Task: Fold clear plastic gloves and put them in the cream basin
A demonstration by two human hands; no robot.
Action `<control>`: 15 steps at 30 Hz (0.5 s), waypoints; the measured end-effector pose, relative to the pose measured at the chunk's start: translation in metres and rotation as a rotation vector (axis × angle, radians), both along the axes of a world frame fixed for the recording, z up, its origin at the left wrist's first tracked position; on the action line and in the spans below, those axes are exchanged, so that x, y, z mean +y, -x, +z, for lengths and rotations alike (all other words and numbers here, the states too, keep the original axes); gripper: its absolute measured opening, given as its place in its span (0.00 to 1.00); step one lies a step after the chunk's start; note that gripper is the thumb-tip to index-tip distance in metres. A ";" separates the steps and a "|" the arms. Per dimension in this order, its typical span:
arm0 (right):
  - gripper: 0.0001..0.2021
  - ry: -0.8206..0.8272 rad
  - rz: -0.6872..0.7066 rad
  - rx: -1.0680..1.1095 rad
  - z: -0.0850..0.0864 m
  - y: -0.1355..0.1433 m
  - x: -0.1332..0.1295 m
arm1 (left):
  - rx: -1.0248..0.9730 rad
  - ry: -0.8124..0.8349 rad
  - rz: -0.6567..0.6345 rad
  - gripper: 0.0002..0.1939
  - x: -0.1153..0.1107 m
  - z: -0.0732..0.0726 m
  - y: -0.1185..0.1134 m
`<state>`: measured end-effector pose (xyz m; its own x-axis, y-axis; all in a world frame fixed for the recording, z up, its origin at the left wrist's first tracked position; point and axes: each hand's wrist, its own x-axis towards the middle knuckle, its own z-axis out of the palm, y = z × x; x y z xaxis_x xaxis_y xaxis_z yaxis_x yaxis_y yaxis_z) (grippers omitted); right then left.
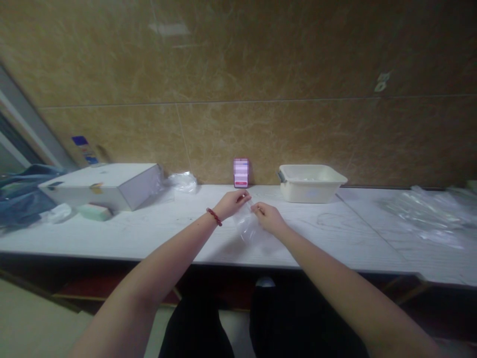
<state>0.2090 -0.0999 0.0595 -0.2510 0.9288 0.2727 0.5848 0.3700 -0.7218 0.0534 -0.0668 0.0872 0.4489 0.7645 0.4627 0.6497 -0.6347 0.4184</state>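
Note:
A small clear plastic bag [248, 226] hangs between my two hands just above the white table [149, 233]. My left hand [235, 203], with a red bead bracelet on its wrist, pinches the bag's top edge on the left. On the right, my right hand [270, 218] pinches the same edge. Both hands are close together over the middle of the table. Whether anything lies inside the bag cannot be told.
A phone [241, 173] leans on the brown tiled wall behind my hands. A cream plastic tub [311, 183] stands at the back right, a white box [104, 185] at the left. Crumpled clear plastic [432, 214] lies far right, more plastic [182, 181] beside the box.

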 end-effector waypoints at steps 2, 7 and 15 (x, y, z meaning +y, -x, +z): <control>0.14 -0.025 0.004 -0.022 -0.001 -0.001 -0.002 | 0.011 -0.008 -0.001 0.13 -0.001 0.000 0.001; 0.12 -0.058 0.035 -0.053 -0.003 -0.005 -0.008 | 0.024 -0.045 -0.016 0.13 -0.004 0.004 0.003; 0.13 -0.009 0.053 -0.091 -0.005 -0.027 -0.023 | 0.023 -0.089 -0.028 0.12 -0.007 0.017 -0.003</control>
<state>0.2362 -0.1230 0.0546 -0.3239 0.9111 0.2547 0.6276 0.4084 -0.6629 0.0567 -0.0743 0.1043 0.4810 0.7079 0.5172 0.6399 -0.6867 0.3448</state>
